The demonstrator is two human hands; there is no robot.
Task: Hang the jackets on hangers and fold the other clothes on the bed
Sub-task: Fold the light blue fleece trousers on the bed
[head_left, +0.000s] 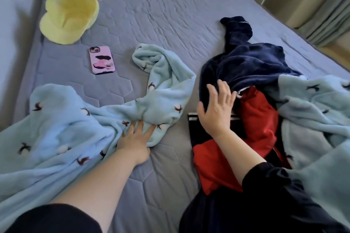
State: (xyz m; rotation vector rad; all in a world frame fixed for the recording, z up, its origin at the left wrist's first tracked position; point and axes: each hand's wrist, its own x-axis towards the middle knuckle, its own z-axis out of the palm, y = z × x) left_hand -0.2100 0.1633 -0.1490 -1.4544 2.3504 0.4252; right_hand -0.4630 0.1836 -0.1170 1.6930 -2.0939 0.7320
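Note:
A light blue fleece garment [56, 128] with small dark motifs sprawls over the left of the grey bed [161, 11]. My left hand [135, 138] rests on it near its middle, fingers spread and straight. At the right lies a heap: a navy fleece garment [250, 62], a red garment [259, 117], a black piece with white stripes [193, 125] and another light blue fleece piece [312, 111]. My right hand [216, 108] hovers open over the heap's left edge, fingers splayed, blurred; whether it touches the navy fleece I cannot tell.
A yellow plush cushion [68, 17] lies at the far left of the bed. A phone in a pink case [101, 60] sits face down beside the blue sleeve. A wall runs along the left, curtains [325, 21] hang at the right.

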